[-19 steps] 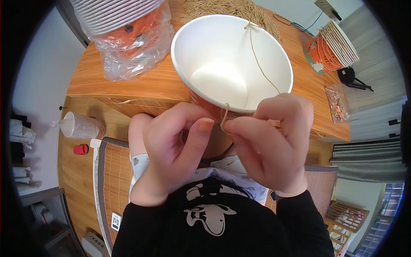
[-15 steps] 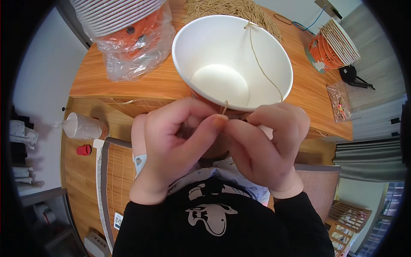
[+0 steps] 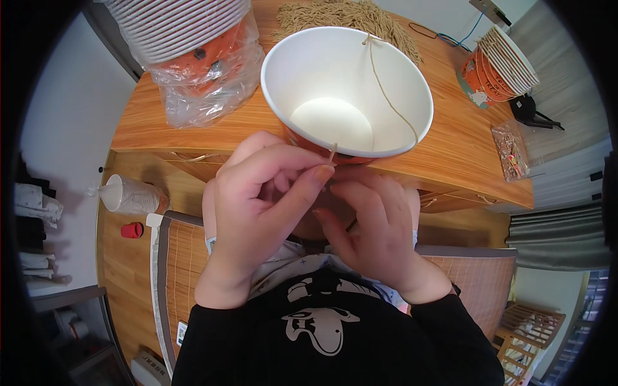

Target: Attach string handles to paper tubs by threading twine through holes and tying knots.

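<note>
A white-lined paper bucket [image 3: 400,83] with an orange outside leans toward me at the table's near edge. A thin beige cord [image 3: 385,93] is knotted at its far rim, crosses the opening and passes over the right rim. At the near rim, my left hand [image 3: 257,199] pinches a short bit of cord between thumb and forefinger. Just right of it and below the rim is my right hand [image 3: 376,225], its thumb and fingers apart, with nothing visible in it. The outer near side of the bucket is mostly hidden behind my hands.
Nested buckets [image 3: 187,38] in clear plastic stand at the table's left. Loose beige cords [image 3: 341,18] lie behind the bucket. At right are more stacked buckets [image 3: 492,71], a black tool [image 3: 531,110] and a clear bag [image 3: 510,151]. A wrapped stack [image 3: 129,193] is on the floor.
My right hand has opened its fingers and dropped slightly, away from the left hand's pinch. The left hand stays on the cord, and the bucket has shifted slightly.
</note>
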A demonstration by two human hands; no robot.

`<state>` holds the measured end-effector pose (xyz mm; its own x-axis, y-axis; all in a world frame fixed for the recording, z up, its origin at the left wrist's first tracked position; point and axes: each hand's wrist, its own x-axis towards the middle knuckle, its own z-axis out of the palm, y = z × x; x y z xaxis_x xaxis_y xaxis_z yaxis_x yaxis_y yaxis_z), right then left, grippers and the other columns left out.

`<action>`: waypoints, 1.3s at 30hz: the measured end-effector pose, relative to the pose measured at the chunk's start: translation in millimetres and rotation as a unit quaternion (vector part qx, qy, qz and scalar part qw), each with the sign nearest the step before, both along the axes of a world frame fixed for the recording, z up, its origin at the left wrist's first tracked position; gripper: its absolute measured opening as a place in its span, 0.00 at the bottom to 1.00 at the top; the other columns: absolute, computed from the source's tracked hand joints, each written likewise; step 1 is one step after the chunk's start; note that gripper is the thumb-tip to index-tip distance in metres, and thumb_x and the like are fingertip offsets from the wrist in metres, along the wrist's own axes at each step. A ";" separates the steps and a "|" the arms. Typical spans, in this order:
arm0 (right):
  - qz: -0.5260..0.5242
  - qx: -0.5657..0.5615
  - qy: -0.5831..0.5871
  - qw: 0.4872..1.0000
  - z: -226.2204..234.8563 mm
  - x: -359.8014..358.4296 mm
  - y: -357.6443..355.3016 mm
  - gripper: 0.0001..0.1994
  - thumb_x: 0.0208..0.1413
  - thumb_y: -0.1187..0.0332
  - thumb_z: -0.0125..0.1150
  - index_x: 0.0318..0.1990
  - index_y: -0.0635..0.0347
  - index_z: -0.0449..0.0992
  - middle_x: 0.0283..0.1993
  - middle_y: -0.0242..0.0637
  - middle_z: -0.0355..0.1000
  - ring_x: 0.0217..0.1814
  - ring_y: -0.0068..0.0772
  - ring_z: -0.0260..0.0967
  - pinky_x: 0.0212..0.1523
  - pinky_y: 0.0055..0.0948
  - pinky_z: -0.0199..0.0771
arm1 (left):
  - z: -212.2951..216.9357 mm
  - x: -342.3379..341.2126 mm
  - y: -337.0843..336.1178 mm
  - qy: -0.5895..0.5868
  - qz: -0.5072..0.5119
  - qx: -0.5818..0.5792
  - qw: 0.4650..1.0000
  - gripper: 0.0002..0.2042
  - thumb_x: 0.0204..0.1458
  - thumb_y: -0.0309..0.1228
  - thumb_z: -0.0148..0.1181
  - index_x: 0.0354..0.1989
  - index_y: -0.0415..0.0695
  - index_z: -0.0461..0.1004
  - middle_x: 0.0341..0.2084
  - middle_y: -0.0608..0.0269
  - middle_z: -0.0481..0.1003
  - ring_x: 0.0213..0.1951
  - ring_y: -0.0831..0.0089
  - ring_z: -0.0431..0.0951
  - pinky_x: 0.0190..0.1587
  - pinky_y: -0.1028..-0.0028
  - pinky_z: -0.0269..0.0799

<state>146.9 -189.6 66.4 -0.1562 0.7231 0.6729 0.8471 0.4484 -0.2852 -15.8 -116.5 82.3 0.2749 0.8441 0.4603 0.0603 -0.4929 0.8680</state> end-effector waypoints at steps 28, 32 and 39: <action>0.038 -0.015 0.080 0.996 13.7 7.3 8.2 0.09 0.47 0.74 0.72 0.35 0.61 0.77 0.37 0.40 0.75 0.36 0.40 0.70 0.39 0.32 0.68 | -18.2 21.1 -7.9 -0.332 -0.203 -0.233 0.891 0.06 0.61 0.19 0.58 0.45 0.35 0.70 0.38 0.54 0.82 0.42 0.77 0.81 0.45 0.79 0.77; 0.022 0.035 0.120 0.992 20.9 7.1 7.1 0.13 0.44 0.71 0.76 0.38 0.56 0.80 0.38 0.33 0.74 0.38 0.35 0.69 0.36 0.31 0.67 | -18.6 21.4 -7.4 -0.317 -0.194 -0.226 0.900 0.06 0.61 0.20 0.58 0.45 0.35 0.70 0.39 0.55 0.82 0.41 0.77 0.81 0.43 0.80 0.77; -0.006 0.098 0.083 0.992 20.1 14.3 16.1 0.14 0.42 0.72 0.77 0.39 0.53 0.83 0.36 0.30 0.70 0.37 0.31 0.66 0.36 0.27 0.65 | -21.0 21.9 -10.4 -0.303 -0.187 -0.222 0.907 0.07 0.62 0.22 0.59 0.46 0.37 0.71 0.38 0.61 0.81 0.40 0.81 0.80 0.39 0.83 0.76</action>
<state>161.2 -173.5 86.4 -0.0226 0.5766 0.8167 0.8016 0.4986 -0.3298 6.2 -126.9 61.3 0.3903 0.8832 0.2600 -0.5949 0.0264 0.8034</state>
